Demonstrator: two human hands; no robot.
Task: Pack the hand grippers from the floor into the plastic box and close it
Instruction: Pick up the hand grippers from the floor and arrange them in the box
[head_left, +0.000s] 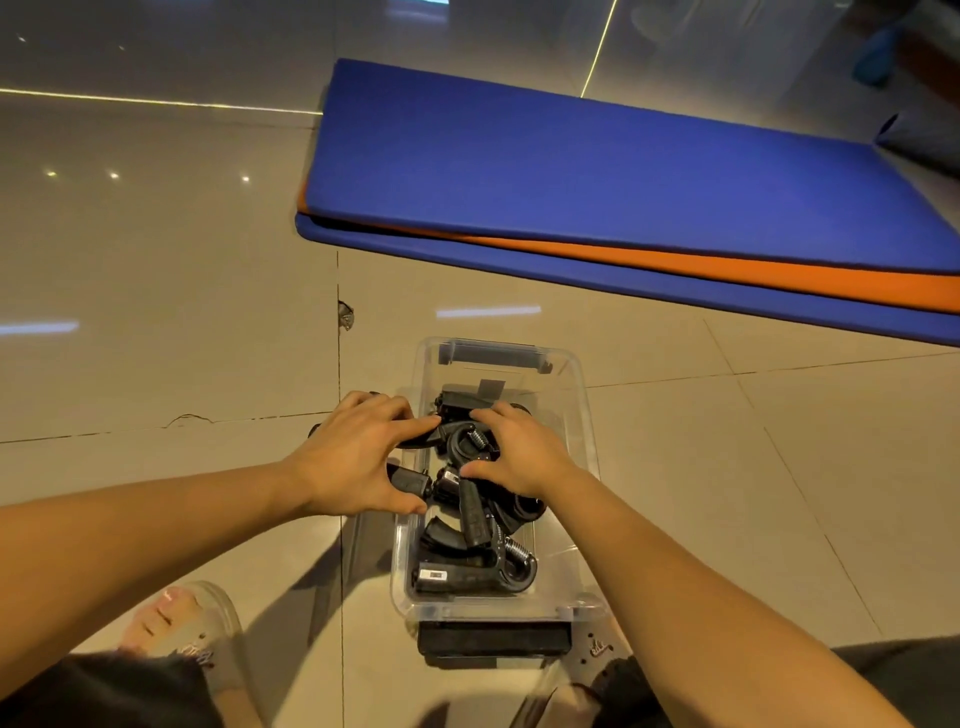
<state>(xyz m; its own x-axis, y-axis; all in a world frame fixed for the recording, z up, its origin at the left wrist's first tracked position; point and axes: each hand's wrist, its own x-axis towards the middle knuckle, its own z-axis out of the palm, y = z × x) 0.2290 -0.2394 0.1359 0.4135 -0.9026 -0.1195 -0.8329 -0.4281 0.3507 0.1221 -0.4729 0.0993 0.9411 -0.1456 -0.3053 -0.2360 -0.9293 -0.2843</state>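
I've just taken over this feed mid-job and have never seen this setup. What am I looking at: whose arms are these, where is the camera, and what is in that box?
There is no machine here. A person wears one camera on the head, looking down at their own bare arms. The left hand and right hand reach into a clear plastic box on the tiled floor, pressing or arranging black hand grippers piled inside. The box is open; I can't tell what each hand grips. A folded blue and orange mat lies behind.
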